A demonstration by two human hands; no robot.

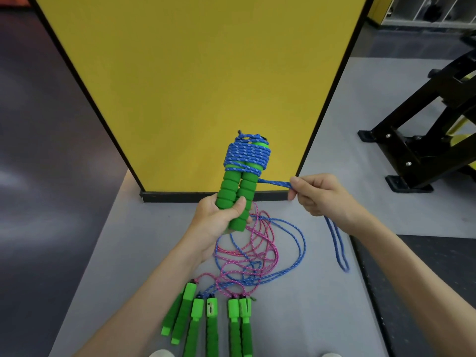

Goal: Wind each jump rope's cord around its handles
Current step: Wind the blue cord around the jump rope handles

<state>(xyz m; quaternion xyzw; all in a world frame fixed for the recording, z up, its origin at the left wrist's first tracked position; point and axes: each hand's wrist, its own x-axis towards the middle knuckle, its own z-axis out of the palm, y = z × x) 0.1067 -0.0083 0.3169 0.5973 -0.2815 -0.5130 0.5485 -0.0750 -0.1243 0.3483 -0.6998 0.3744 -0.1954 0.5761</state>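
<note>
My left hand grips the lower ends of a pair of green foam handles, held upright side by side. Blue cord is wound in many turns round their upper part. From the wrap a doubled blue strand runs right to my right hand, which pinches it; the loose loop hangs below that hand. On the grey mat lie several more green handles in pairs, with pink cord and blue cord tangled loosely above them.
A yellow panel with a black frame stands upright just behind the handles. The grey mat ends at dark flooring on the left and a black strip on the right. A black metal rack stands at the right.
</note>
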